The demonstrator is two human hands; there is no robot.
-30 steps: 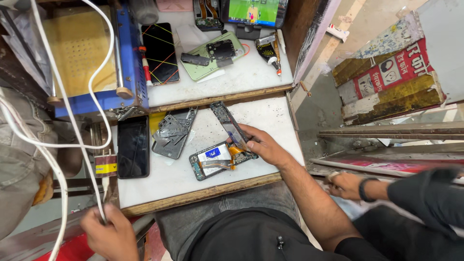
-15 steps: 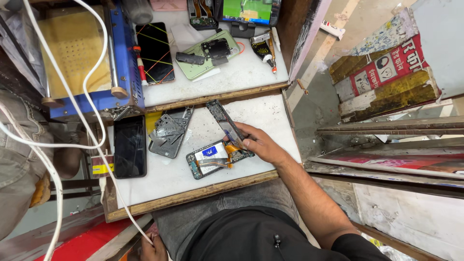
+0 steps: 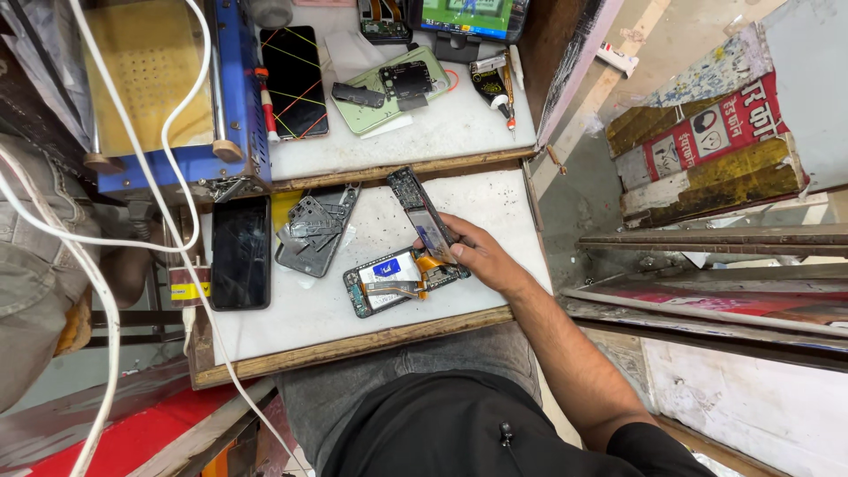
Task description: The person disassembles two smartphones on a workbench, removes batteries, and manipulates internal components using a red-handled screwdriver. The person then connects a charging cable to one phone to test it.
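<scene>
So the right hand (image 3: 477,256) has its grip clamped on the lifted screen panel (image 3: 422,212), hinged up at 12 o'clock over the opened phone (image 3: 402,281) mid-worktop (image 3: 495,203). I'd lift gently, since the orange flex (image 3: 430,263) looks attached. Left hand's out of view.

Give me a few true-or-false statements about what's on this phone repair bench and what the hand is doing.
1. The right hand holds a long dark phone part tilted above an opened phone. True.
2. The black phone lies at the right edge of the white board. False: it lies at the left edge.
3. The left hand grips the white cable. False: no left hand is in view.
4. A grey phone frame lies between the black phone and the opened phone. True.
</scene>
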